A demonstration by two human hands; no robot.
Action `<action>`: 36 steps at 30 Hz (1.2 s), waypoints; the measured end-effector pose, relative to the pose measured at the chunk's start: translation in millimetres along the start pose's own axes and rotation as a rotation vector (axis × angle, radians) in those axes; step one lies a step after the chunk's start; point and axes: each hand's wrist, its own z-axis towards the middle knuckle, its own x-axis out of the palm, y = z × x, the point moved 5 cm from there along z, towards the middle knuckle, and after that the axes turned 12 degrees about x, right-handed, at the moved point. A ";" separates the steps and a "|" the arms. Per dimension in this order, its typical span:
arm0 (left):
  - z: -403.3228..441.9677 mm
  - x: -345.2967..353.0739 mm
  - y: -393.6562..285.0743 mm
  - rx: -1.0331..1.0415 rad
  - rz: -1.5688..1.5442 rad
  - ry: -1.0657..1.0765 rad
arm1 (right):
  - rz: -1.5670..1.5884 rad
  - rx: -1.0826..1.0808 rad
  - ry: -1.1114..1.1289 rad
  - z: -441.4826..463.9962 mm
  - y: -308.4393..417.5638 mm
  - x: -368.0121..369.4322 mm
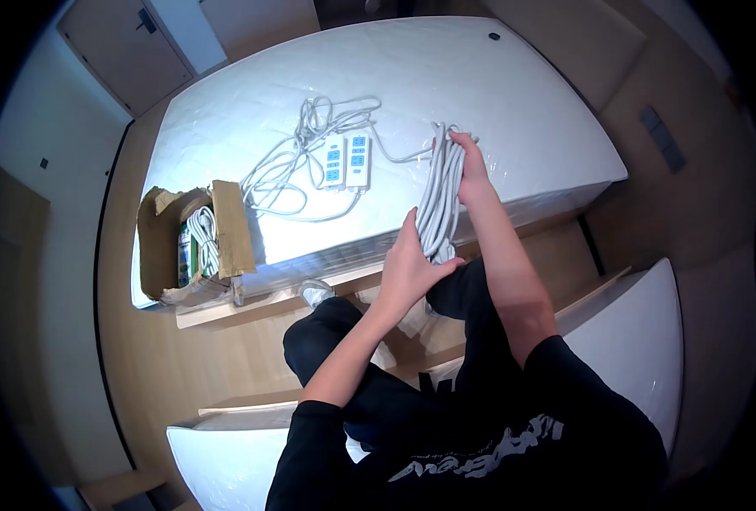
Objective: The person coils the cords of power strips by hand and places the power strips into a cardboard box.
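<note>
A long bundle of light grey power cable (440,192), folded into many loops, stands between my hands at the near edge of the mattress. My left hand (408,266) is closed around its lower end, thumb stretched out to the right. At the upper end my right hand (471,166) grips the loops from the right side. One cable strand runs from the bundle leftward to loose, tangled grey cable (314,123) on the mattress. Two white power strips with blue sockets, a left one (334,162) and a right one (357,162), lie side by side left of my hands.
The plastic-covered white mattress (446,68) lies before me. An open, torn cardboard box (235,230) on its left corner holds a coiled white cable (202,238). A small dark object (494,37) lies at the far edge. Behind me is another white mattress (633,341).
</note>
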 end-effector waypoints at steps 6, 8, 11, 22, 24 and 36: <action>-0.8 5.5 -9.8 -0.097 0.273 0.153 | -0.139 0.210 0.245 -7.0 -6.0 17.0; -1.6 5.8 -8.5 -0.091 0.288 0.166 | -0.039 0.240 0.333 -0.8 -8.3 12.8; 3.2 -0.4 1.2 -0.031 0.287 0.165 | -0.013 0.166 0.386 -6.7 -6.9 16.9; 3.6 -2.0 -2.5 -0.083 0.269 0.212 | -0.039 0.046 0.335 -10.4 -2.9 21.9; 3.6 -5.3 -7.1 -0.089 0.274 0.225 | -0.029 -0.003 0.213 -22.9 -5.2 33.8; 10.0 -39.1 25.8 -0.039 -0.157 0.233 | -0.351 0.003 0.725 -60.4 -12.1 60.7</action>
